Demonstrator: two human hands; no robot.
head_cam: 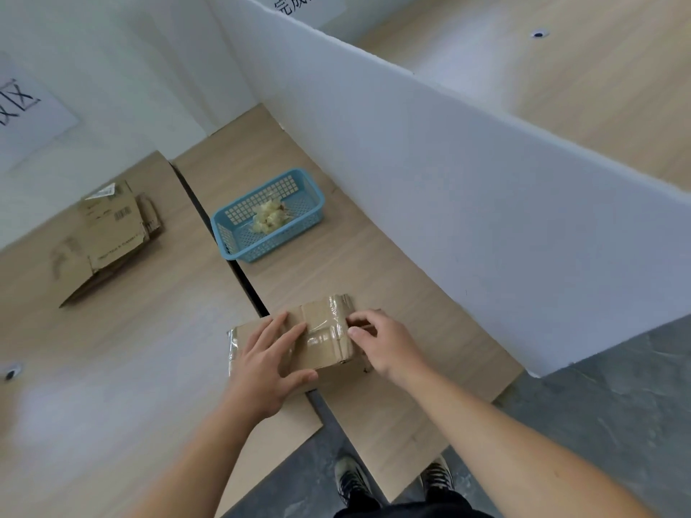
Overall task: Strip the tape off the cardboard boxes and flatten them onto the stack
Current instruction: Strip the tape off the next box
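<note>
Overhead, the head camera looks down on two light wooden tabletops (112, 368) set side by side with a dark gap (209, 226) between them. They are fenced by white foam partitions (448, 181), and grey floor (617, 405) shows at the lower right. A small cardboard box (325, 353), wrapped in glossy clear tape (329, 330), lies across the near part of that gap, close to the person. The left hand (269, 364) rests flat on the box's left half, fingers straight and spread apart. The right hand (381, 342) sits at the box's right end with thumb and forefinger curled in against the edge; whether they pinch a bit of tape or only touch it cannot be told. Farther back on the right tabletop stands a blue basket (276, 244) holding a crumpled pale wad (267, 216), well apart from the box. On the left tabletop lies a stack of flattened cardboard (108, 233). A paper sign (22, 110) on the left partition is cut off by the frame edge, its print blurred. Two dark shoes (351, 480) show below the table edge, and the left hand covers much of the box's top.
</note>
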